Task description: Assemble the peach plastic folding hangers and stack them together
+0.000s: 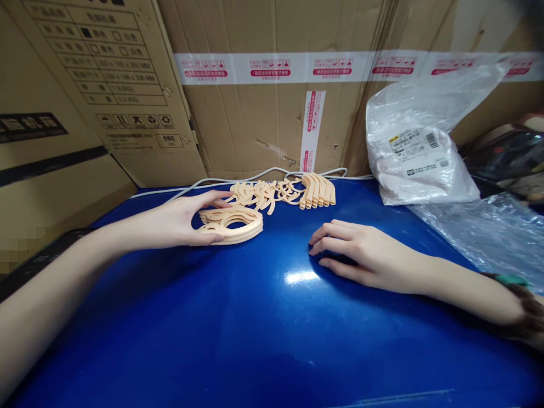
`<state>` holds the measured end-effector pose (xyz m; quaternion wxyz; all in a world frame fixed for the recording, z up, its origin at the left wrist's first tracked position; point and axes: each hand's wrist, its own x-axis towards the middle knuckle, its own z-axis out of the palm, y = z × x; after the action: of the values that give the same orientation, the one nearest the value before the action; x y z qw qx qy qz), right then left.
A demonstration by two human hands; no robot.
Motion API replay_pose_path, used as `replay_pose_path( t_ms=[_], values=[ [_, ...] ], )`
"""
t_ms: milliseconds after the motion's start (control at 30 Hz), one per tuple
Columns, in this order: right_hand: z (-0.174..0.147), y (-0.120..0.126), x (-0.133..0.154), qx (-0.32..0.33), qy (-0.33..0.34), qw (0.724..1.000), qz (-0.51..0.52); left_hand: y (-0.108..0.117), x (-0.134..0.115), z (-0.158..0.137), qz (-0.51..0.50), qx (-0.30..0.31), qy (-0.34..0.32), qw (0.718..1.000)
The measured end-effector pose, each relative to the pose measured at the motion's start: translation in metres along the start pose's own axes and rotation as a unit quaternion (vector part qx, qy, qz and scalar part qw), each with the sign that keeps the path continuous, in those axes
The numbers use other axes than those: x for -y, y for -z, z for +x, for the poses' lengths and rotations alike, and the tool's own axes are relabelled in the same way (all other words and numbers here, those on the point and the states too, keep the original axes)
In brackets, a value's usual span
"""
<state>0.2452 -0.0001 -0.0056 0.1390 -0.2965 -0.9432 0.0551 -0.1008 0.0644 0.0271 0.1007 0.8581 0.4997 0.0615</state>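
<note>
My left hand (182, 221) grips the left end of a stack of beige curved plates (246, 232) with oval openings. Its thumb lies along the near side and the fingers reach round the back. The stack is low at the blue table top; whether it touches is hard to tell. Behind it lies a loose pile of small beige curved pieces (253, 194). To the right of that pile, several longer beige curved arms (318, 191) are lined up side by side. My right hand (351, 252) hovers at or rests on the table, fingers loosely bent and apart, holding nothing.
The shiny blue table (238, 328) spreads out before me. Cardboard boxes (255, 113) wall off the back and left. A white cable (199, 184) runs along the rear edge. A labelled plastic bag (420, 158) stands at the back right, with clear plastic wrap (488, 238) nearer.
</note>
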Motion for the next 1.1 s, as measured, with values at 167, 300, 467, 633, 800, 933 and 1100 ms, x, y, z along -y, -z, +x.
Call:
replay_pose_path(
  t_ms=[167,300,467,633,800,933,1100],
  values=[
    [0.0006,-0.0005,-0.0003,0.003,0.001,1.0,-0.002,0.0005,-0.0007,-0.0004,0.007,-0.005,0.004,1.0],
    [0.0008,-0.0007,-0.0004,0.007,-0.001,1.0,-0.005,0.001,-0.0021,-0.0008,0.017,-0.005,0.002,1.0],
    [0.0002,-0.0005,-0.0002,0.002,0.001,1.0,-0.007,0.0012,-0.0037,-0.0013,0.032,-0.005,0.002,0.999],
    [-0.0002,-0.0002,-0.0004,-0.001,0.003,1.0,-0.001,0.0015,-0.0041,-0.0009,0.018,-0.005,0.007,1.0],
    [-0.0004,-0.0002,-0.0005,0.001,0.002,1.0,-0.002,0.0014,-0.0043,-0.0014,0.014,-0.005,0.008,1.0],
    [0.0,-0.0005,-0.0003,-0.003,0.004,1.0,-0.002,0.0008,-0.0032,-0.0011,0.009,-0.011,0.001,1.0],
    [0.0001,-0.0002,-0.0002,0.004,0.001,1.0,-0.005,0.0005,-0.003,-0.0007,0.012,-0.005,0.007,1.0]
  ],
)
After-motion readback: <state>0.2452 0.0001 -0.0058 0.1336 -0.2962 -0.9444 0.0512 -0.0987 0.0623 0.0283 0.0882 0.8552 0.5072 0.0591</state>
